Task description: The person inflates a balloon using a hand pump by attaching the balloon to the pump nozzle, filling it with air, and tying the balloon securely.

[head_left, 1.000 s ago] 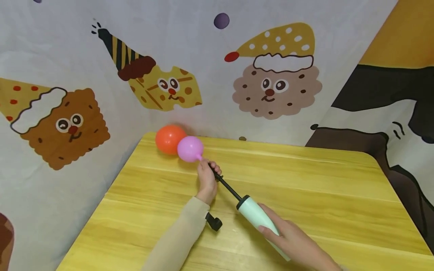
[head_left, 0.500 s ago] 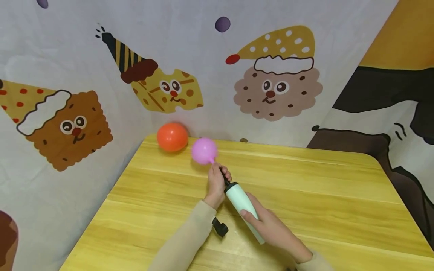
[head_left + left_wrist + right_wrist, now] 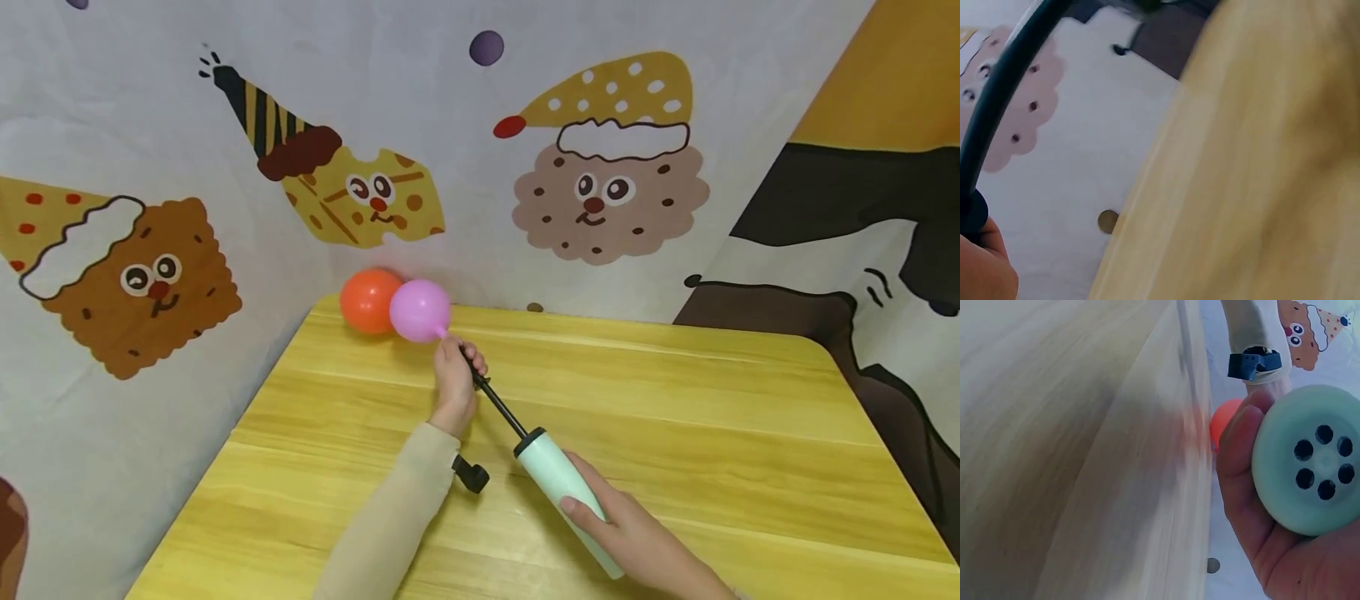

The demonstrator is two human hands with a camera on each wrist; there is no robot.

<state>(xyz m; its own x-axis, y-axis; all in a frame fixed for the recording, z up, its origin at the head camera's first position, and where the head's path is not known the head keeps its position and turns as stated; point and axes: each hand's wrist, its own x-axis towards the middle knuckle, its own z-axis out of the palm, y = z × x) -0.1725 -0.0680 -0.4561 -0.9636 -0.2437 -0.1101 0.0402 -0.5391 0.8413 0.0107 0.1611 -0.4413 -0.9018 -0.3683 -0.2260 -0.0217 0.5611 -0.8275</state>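
While left hand and right hand grip the pump, the pink balloon adjoins the left.

Surface is yellow wood-grain w/ streaks running approx. side to side, far R corner rounded. Orange-red balloon sits at far L corner, its R side partly hidden behind pink balloon; contact betw. the latter & surface can't be confirmed.
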